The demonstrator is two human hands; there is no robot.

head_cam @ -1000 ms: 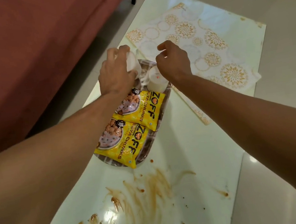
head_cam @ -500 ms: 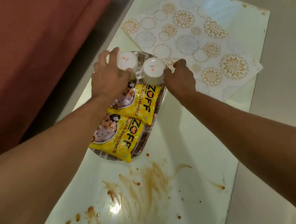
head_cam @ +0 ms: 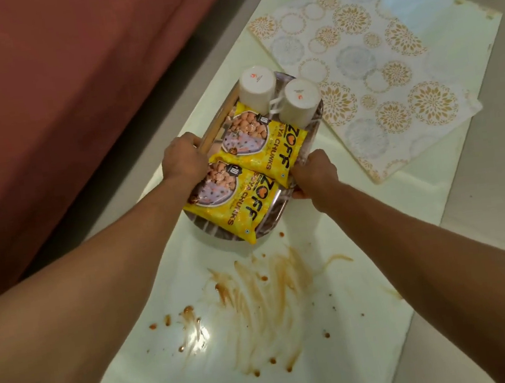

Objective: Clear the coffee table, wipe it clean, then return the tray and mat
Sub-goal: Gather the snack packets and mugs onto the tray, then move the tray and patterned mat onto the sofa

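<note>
Silver tray (head_cam: 275, 217) is gripped on its long sides by the left hand (head_cam: 183, 159) and right hand (head_cam: 314, 173), between stains and mat (head_cam: 368, 79) on the coffee table (head_cam: 348, 371).

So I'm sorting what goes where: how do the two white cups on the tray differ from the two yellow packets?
The white cups stand upside down at the tray's far end; the yellow packets lie flat, nearer the person. The cups are plain and rigid-looking, side by side; the packets are printed pouches, one overlapping the other. Both pairs sit on the tray, which the left hand and right hand grip.
</note>
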